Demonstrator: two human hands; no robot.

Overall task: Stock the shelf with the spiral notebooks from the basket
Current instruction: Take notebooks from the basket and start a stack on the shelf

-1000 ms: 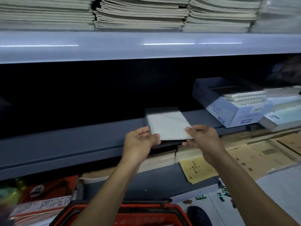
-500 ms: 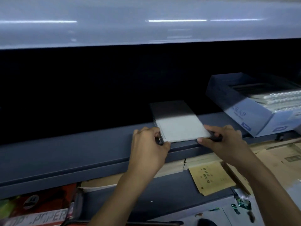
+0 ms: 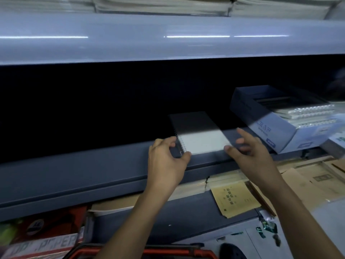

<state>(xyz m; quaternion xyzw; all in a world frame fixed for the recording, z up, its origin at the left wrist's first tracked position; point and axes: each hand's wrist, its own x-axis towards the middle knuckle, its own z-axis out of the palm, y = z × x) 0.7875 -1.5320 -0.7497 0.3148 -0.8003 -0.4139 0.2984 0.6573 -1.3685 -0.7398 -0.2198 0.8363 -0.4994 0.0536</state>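
Left hand (image 3: 166,161) curls round the spiral edge of the notebook (image 3: 200,136), thumb at its near corner, fingers on the binding. Right hand (image 3: 248,148) sits loosely spread, fingertips at the notebook's right edge, gripping nothing. The notebook lies flat on the shelf (image 3: 93,165) between both hands. Just right of the right hand, a blue box (image 3: 267,124).

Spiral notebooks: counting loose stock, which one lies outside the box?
The spiral notebook between the left hand and right hand; others sit inside the blue box.
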